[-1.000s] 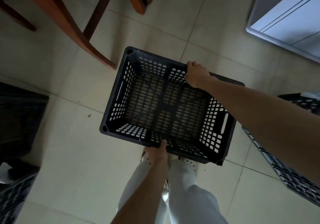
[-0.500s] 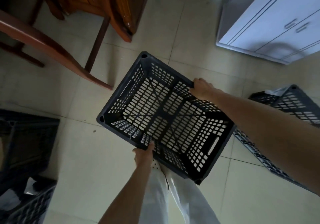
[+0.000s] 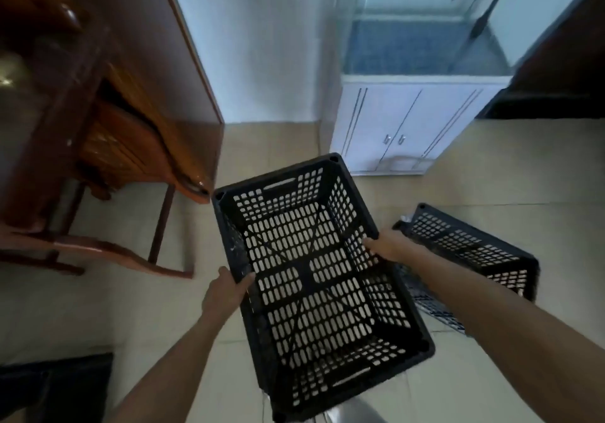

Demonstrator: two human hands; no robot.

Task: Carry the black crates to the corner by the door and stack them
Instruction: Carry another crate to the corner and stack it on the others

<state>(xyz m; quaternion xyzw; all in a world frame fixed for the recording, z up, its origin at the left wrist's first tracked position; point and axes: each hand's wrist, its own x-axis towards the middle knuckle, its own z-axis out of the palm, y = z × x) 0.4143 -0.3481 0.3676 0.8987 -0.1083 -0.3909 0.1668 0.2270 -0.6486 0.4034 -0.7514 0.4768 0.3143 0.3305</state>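
I hold an empty black perforated crate [image 3: 314, 278] in front of me above the tiled floor, its open top facing me. My left hand [image 3: 226, 291] grips the rim of its left long side. On the opposite long side, my right hand [image 3: 386, 247] is closed over the rim. A second black crate [image 3: 471, 252] lies tilted on the floor to the right, partly behind my right forearm. A brown wooden door [image 3: 183, 62] stands at the upper left next to a white wall corner.
A wooden chair [image 3: 108, 167] stands at the left, its leg near the held crate. A white cabinet [image 3: 402, 124] with a glass tank on top stands ahead on the right. A dark object [image 3: 55, 386] sits on the floor at the lower left.
The view has swung upward and around; the door, wall corner and cabinet front have come into sight. The held crate has turned lengthwise away from me, both hands still gripping it.
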